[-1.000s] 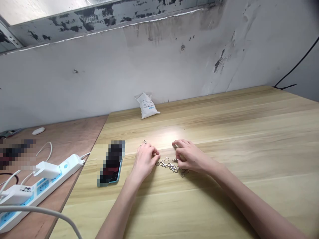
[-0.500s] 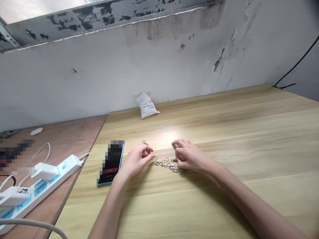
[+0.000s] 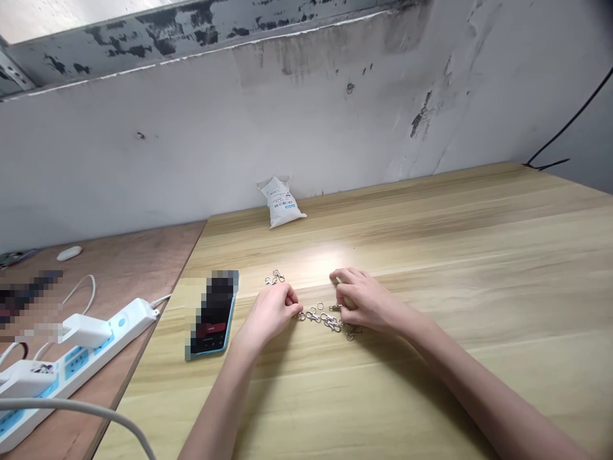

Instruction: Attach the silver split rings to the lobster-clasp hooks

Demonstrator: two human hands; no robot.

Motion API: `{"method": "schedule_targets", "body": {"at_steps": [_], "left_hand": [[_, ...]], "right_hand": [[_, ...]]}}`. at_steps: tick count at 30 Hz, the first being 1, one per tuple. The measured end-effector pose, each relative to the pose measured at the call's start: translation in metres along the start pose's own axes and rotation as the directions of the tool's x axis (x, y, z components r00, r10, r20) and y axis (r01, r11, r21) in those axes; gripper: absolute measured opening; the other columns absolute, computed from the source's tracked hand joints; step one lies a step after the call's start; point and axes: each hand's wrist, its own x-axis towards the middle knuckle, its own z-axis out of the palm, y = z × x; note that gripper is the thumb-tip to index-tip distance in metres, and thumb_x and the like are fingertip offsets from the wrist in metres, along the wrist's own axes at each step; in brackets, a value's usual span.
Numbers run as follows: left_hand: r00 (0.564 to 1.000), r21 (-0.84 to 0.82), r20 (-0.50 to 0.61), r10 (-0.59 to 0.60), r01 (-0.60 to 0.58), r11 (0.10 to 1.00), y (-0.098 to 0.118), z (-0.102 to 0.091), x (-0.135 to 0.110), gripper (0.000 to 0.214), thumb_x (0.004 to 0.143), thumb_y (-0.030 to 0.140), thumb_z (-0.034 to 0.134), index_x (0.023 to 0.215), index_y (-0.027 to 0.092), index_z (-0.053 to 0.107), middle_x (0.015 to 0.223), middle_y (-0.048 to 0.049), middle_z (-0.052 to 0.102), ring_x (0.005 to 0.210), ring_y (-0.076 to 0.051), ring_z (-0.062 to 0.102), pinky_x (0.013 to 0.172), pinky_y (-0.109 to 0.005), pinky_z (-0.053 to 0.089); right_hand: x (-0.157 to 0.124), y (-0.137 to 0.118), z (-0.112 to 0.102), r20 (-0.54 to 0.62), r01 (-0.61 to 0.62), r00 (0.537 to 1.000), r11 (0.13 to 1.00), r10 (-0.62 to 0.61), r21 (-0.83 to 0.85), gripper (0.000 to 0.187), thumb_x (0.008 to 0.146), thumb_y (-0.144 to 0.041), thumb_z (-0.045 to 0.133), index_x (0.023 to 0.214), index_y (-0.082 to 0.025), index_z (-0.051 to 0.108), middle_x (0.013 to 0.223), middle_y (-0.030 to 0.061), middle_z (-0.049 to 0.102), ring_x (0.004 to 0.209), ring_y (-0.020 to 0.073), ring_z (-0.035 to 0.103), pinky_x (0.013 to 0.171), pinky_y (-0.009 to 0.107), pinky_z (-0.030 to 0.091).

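The left hand (image 3: pixel 271 313), its fingers curled in to the thumb, and the right hand (image 3: pixel 364 300), half-closed over a loose tangle of silver metal lobster clasps and split rings (image 3: pixel 325 317), may each pinch something, which cannot be told, on the pale wood-grain desk (image 3: pixel 431 268), with a small cluster of silver clasps (image 3: pixel 274 277) just beyond and a white printed plastic bag (image 3: pixel 280 202) at the far edge

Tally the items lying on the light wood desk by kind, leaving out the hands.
Phone in a blue case: 1
White printed packet: 1
Clump of metal clasps and rings: 1
Smaller clump of metal clasps: 1
Total: 4 (clumps counted as one each; their single pieces are too small and tangled to count)
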Motion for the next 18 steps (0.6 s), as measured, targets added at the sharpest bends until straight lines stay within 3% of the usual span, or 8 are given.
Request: {"method": "schedule_targets", "body": {"at_steps": [11, 18], "left_hand": [[0.997, -0.047, 0.042, -0.064, 0.066, 0.997, 0.003, -0.004, -0.003, 0.01, 0.075, 0.024, 0.064, 0.069, 0.018, 0.061, 0.067, -0.0014, 0.067, 0.062, -0.017, 0.06, 0.058, -0.027, 0.04], [0.997, -0.151, 0.072, 0.03, -0.019, 0.988, -0.012, -0.012, -0.007, 0.013, 0.078, 0.03, 0.062, 0.079, 0.019, 0.055, 0.073, 0.0006, 0.063, 0.066, -0.015, 0.058, 0.061, -0.025, 0.042]], "right_hand": [[-0.001, 0.0, 0.0, 0.005, -0.008, 1.0, 1.0, 0.008, 0.0, 0.014, 0.071, -0.009, 0.063, 0.069, -0.02, 0.055, 0.12, 0.0073, 0.059, 0.117, 0.0252, 0.052, 0.095, 0.041, 0.042], [-0.001, 0.001, 0.001, -0.008, 0.004, 1.0, 1.0, -0.004, -0.004, 0.014, 0.071, -0.009, 0.064, 0.069, -0.02, 0.055, 0.12, 0.0065, 0.059, 0.116, 0.0253, 0.052, 0.096, 0.041, 0.043]]}}
